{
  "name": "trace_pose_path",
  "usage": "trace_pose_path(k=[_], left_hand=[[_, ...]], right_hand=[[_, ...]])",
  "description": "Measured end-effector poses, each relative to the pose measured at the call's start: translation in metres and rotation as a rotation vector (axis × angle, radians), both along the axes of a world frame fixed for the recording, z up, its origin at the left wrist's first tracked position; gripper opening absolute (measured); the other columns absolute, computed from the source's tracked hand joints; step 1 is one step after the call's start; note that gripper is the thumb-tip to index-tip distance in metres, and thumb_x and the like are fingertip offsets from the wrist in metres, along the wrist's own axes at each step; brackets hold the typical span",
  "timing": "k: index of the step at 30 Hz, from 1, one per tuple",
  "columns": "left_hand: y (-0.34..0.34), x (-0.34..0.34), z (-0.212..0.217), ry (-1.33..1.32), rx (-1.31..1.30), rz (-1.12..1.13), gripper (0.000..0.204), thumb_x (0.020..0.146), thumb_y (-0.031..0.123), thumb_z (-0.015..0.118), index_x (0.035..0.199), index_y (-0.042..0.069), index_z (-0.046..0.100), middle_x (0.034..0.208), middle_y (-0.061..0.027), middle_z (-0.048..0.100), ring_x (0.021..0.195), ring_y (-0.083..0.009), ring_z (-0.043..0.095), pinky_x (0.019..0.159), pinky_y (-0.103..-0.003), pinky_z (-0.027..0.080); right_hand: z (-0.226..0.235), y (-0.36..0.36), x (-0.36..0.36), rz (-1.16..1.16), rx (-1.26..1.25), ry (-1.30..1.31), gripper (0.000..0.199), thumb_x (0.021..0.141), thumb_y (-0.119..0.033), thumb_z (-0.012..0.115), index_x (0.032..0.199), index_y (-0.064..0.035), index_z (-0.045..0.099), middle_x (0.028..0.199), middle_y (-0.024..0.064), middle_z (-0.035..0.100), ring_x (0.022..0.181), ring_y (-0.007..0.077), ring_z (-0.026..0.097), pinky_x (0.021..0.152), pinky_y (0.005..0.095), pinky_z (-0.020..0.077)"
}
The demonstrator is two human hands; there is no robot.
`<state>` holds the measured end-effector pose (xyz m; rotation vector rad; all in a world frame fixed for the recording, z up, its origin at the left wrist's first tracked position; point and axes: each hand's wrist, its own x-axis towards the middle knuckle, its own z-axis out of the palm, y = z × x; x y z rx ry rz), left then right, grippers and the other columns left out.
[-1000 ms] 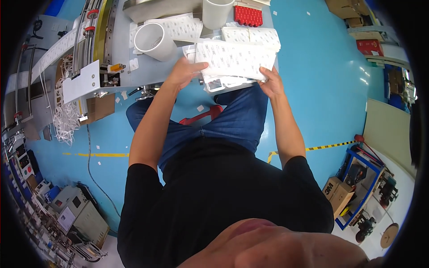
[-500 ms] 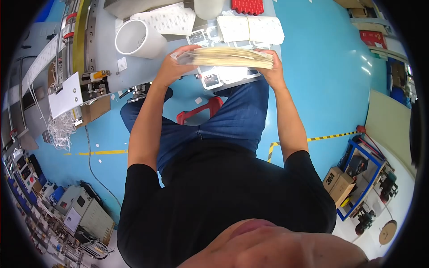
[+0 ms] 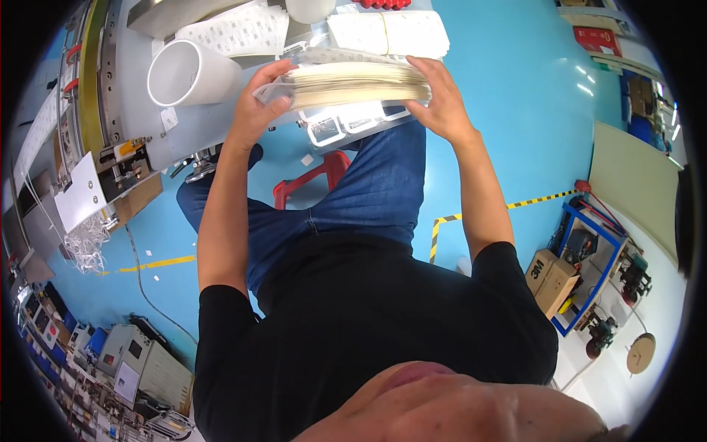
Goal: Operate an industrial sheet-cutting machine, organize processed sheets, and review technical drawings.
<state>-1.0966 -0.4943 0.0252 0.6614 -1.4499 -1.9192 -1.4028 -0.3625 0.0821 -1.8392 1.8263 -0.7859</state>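
A thick stack of thin cream sheets [image 3: 357,87] is held up level between my two hands, its long edge facing me. My left hand [image 3: 258,107] grips the left end, where a clear film corner sticks out. On the right end, my right hand [image 3: 444,102] is closed with fingers over the top and thumb at the lower edge. A strip of the printed top sheet shows along the far side. Under the stack, partly hidden, lie clear sheets with white rounded frames [image 3: 326,131]. Just beyond is another stack of white sheets with a band round it [image 3: 387,33].
A white hollow cylinder [image 3: 213,75] lies on the grey table [image 3: 132,70], left of my hands. Printed white sheets [image 3: 243,33] and a red ridged object [image 3: 383,4] are farther back. Machine rails [image 3: 90,88] run along the left. A red stool [image 3: 313,180] stands below.
The stack has tipped so more of its edge and printed top show. My right hand has shifted its hold, with fingers now over the top. The whole view has moved slightly.
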Motion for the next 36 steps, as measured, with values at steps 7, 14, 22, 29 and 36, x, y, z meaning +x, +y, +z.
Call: trace_pose_path(k=[7, 14, 22, 29, 36], left_hand=[[-0.001, -0.006, -0.004, -0.176, -0.155, 0.143, 0.04, 0.084, 0.021, 0.067, 0.119, 0.003, 0.056, 0.115, -0.0086, 0.059, 0.11, -0.0182, 0.053, 0.094, -0.03, 0.04], [0.01, -0.006, 0.005, -0.298, -0.528, 0.345, 0.024, 0.078, 0.014, 0.073, 0.097, 0.004, 0.062, 0.101, -0.0086, 0.06, 0.096, -0.0202, 0.057, 0.086, -0.03, 0.044], [0.013, 0.001, 0.03, -0.519, -0.736, 0.271, 0.015, 0.075, 0.012, 0.073, 0.084, 0.006, 0.064, 0.093, -0.01, 0.06, 0.087, -0.0266, 0.059, 0.075, -0.034, 0.047], [0.02, -0.008, 0.037, -0.57, -0.866, 0.272, 0.007, 0.078, 0.004, 0.069, 0.083, 0.003, 0.064, 0.08, -0.0079, 0.062, 0.07, -0.022, 0.06, 0.064, -0.03, 0.049], [0.02, -0.02, 0.044, -0.575, -0.976, 0.237, 0.011, 0.073, 0.008, 0.071, 0.083, 0.008, 0.068, 0.097, -0.0092, 0.062, 0.089, -0.0271, 0.059, 0.073, -0.035, 0.048]], right_hand=[[0.01, -0.012, 0.012, 0.088, -0.027, 0.314, 0.075, 0.063, -0.009, 0.078, 0.131, -0.0125, 0.047, 0.122, 0.0108, 0.052, 0.113, 0.0303, 0.05, 0.096, 0.04, 0.0412], [0.01, -0.014, 0.014, 0.048, 0.02, 0.305, 0.081, 0.06, -0.008, 0.08, 0.133, -0.0126, 0.045, 0.124, 0.0121, 0.05, 0.113, 0.0312, 0.049, 0.097, 0.0398, 0.0414], [0.005, -0.014, 0.014, 0.024, 0.015, 0.271, 0.084, 0.061, -0.007, 0.08, 0.136, -0.0134, 0.042, 0.128, 0.013, 0.045, 0.116, 0.0324, 0.047, 0.098, 0.0395, 0.0417], [0.003, -0.012, 0.011, 0.022, 0.008, 0.215, 0.084, 0.062, -0.008, 0.08, 0.136, -0.0135, 0.042, 0.128, 0.0129, 0.045, 0.117, 0.0327, 0.046, 0.099, 0.0392, 0.0415], [0.012, -0.011, 0.008, 0.018, 0.04, 0.272, 0.085, 0.062, -0.01, 0.08, 0.137, -0.0149, 0.042, 0.128, 0.0127, 0.045, 0.117, 0.0322, 0.046, 0.098, 0.0388, 0.042]])
